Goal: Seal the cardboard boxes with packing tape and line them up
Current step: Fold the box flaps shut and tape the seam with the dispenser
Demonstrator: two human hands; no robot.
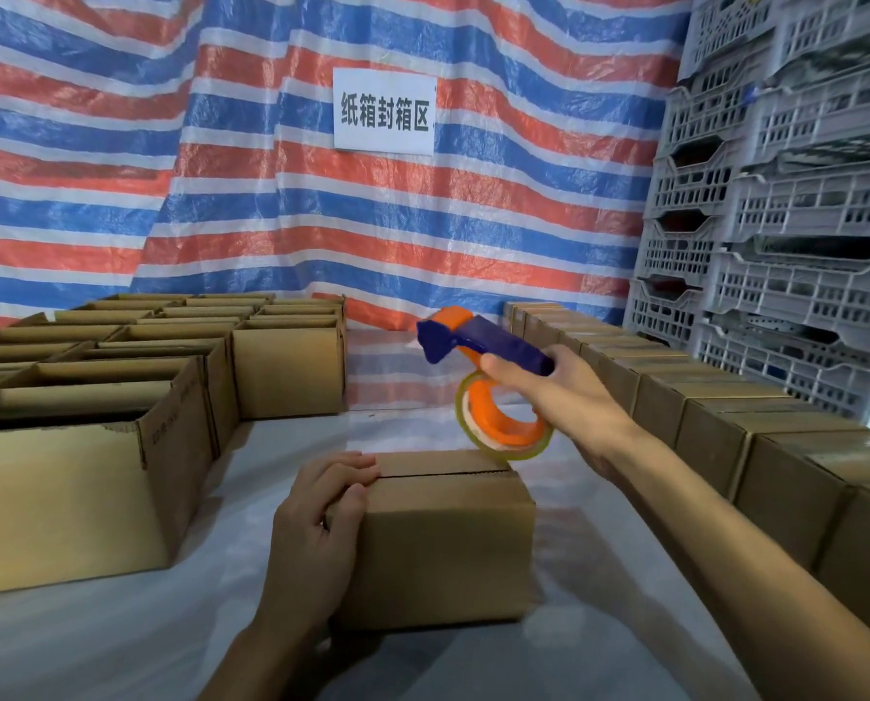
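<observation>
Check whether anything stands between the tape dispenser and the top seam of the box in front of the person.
Nothing visible at the right end: the tape dispenser, held by the right hand, hangs close to the seam of the cardboard box there. The fingers of the left hand cover the seam's left end.

One tape dispenser (498, 349), one closed box (448, 543) in front, one sign (384, 111); open boxes (68, 493) at left, perhaps a dozen.
</observation>
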